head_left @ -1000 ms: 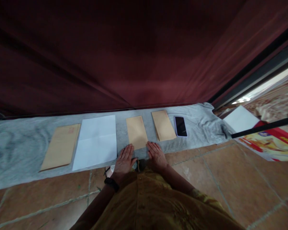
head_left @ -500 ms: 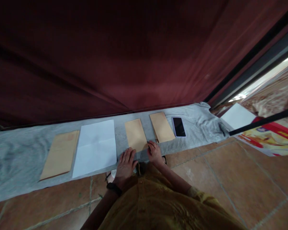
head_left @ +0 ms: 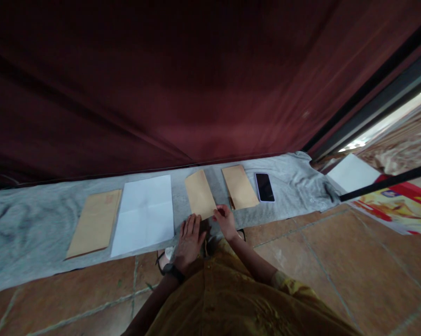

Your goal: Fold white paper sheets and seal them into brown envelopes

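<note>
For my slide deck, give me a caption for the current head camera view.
Left hand flat, right hand curled, at the near corners of the middle brown envelope on gray cloth.

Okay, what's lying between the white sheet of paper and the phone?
The head view shows a brown envelope at the left hand and right hand, then a second envelope nearest the phone. Grey cloth shows in the gaps.

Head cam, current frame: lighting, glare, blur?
Head view: dark red cloth sinks to near black at the top, bright glare by the right edge; head view: left hand and right hand distinguishable but soft, lettering on red-and-yellow packaging unreadable.
</note>
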The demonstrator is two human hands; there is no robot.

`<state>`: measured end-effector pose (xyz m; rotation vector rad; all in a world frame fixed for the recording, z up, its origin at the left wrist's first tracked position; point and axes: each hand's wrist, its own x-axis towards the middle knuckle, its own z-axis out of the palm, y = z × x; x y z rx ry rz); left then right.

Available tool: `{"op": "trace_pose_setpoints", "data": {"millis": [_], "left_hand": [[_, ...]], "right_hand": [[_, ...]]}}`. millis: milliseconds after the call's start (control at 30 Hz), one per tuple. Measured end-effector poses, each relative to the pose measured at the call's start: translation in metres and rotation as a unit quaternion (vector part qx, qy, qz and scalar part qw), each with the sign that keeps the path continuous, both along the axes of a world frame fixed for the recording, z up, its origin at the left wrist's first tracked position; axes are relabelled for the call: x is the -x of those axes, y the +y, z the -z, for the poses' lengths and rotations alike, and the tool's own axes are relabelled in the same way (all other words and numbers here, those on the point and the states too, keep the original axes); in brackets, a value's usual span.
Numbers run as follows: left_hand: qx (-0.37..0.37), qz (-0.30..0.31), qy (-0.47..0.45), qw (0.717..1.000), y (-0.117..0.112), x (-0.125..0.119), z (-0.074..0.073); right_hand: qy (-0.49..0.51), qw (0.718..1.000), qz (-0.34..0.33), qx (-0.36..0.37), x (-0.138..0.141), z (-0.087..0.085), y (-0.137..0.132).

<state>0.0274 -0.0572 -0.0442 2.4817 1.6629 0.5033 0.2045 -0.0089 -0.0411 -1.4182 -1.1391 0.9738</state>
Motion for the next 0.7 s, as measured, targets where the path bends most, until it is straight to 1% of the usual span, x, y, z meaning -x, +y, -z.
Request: {"op": "trace_pose_setpoints", "data": {"millis": [67,100,133,167,200,233,267,300,367,400,433,467,500,533,567,700], "left_hand": [[0.028,-0.017,-0.055,0.998,0.002,-0.008,-0.011],[0.047,-0.03,-0.094,0.994,0.004,-0.014,-0.018],[0.071,-0.039,-0.141,0.987,0.007,-0.019,-0.025],[0.099,-0.052,-0.199,0.974,0.009,-0.025,-0.032],[0.128,-0.068,-0.263,0.954,0.012,-0.031,-0.04],[0.158,-0.085,-0.33,0.927,0.016,-0.037,-0.047],[0.19,-0.1,-0.399,0.891,0.019,-0.043,-0.055],[0.224,-0.108,-0.466,0.849,0.022,-0.048,-0.062],[0.27,-0.117,-0.57,0.767,0.027,-0.057,-0.073],[0.281,-0.123,-0.607,0.733,0.029,-0.06,-0.076],[0.287,-0.13,-0.636,0.705,0.03,-0.061,-0.078],[0.291,-0.138,-0.655,0.683,0.031,-0.062,-0.078],[0.293,-0.149,-0.667,0.669,0.032,-0.062,-0.075],[0.295,-0.159,-0.667,0.666,0.033,-0.06,-0.071],[0.294,-0.168,-0.658,0.672,0.033,-0.058,-0.065],[0.278,-0.183,-0.597,0.73,0.039,-0.048,-0.04]], "right_hand": [[-0.008,1.0,0.009,-0.01,0.0,-0.014,0.003],[-0.025,0.999,0.012,-0.02,-0.001,-0.022,0.004],[-0.067,0.997,0.015,-0.037,-0.002,-0.031,0.004],[-0.116,0.992,0.01,-0.057,-0.003,-0.039,0.004],[-0.166,0.983,-0.002,-0.076,-0.004,-0.048,0.003],[-0.217,0.972,-0.019,-0.092,-0.004,-0.055,0.001],[-0.263,0.958,-0.041,-0.109,-0.004,-0.06,-0.002],[-0.302,0.943,-0.064,-0.124,-0.004,-0.064,-0.005],[-0.362,0.913,-0.113,-0.151,-0.002,-0.067,-0.013],[-0.382,0.9,-0.132,-0.161,-0.001,-0.067,-0.018],[-0.398,0.89,-0.146,-0.168,0.001,-0.066,-0.022],[-0.409,0.883,-0.154,-0.171,0.001,-0.063,-0.026],[-0.416,0.879,-0.16,-0.172,0.002,-0.061,-0.029],[-0.417,0.877,-0.164,-0.174,0.002,-0.058,-0.031],[-0.412,0.878,-0.171,-0.176,0.002,-0.054,-0.033],[-0.345,0.895,-0.213,-0.188,-0.001,-0.039,-0.036]]}}
